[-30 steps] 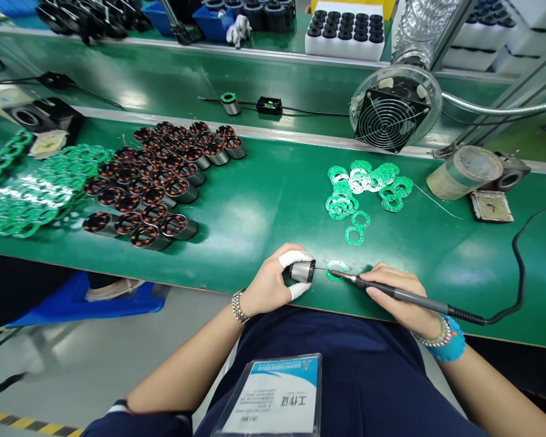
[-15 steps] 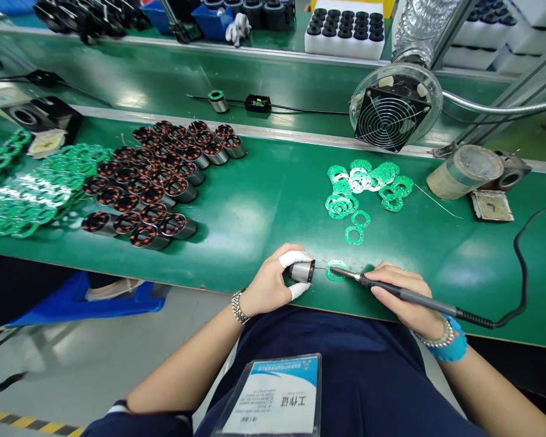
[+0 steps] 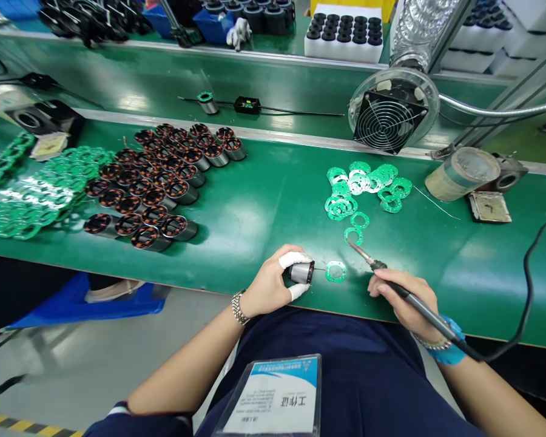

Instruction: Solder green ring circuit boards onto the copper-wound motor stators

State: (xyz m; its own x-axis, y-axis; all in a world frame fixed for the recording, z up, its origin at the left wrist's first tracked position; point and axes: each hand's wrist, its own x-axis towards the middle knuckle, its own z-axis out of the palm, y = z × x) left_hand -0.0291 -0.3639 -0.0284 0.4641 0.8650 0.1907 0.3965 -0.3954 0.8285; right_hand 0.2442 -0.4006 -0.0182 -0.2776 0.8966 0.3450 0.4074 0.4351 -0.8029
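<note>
My left hand (image 3: 273, 280), with white covers on thumb and finger, is closed around a motor stator (image 3: 302, 272) lying on its side near the bench's front edge. A thin wire runs from the stator to a green ring-shaped circuit board (image 3: 335, 272) just right of it. In my right hand (image 3: 407, 297) is a soldering iron (image 3: 412, 298), gripped like a pen. Its tip is up and left of the hand, by another ring board (image 3: 353, 236); whether they touch I cannot tell.
Rows of stators (image 3: 155, 176) and stacked green boards (image 3: 40, 194) occupy the left. Loose ring boards (image 3: 341, 206) lie ahead. A fan (image 3: 386, 121) hangs over the back edge. At right are a round container (image 3: 464, 174), a tip-cleaning sponge (image 3: 490, 207) and the iron's cord (image 3: 530, 285).
The soldering iron's tip has lifted off the ring board beside the stator and swung up and away. My left hand and the stator have stayed in place.
</note>
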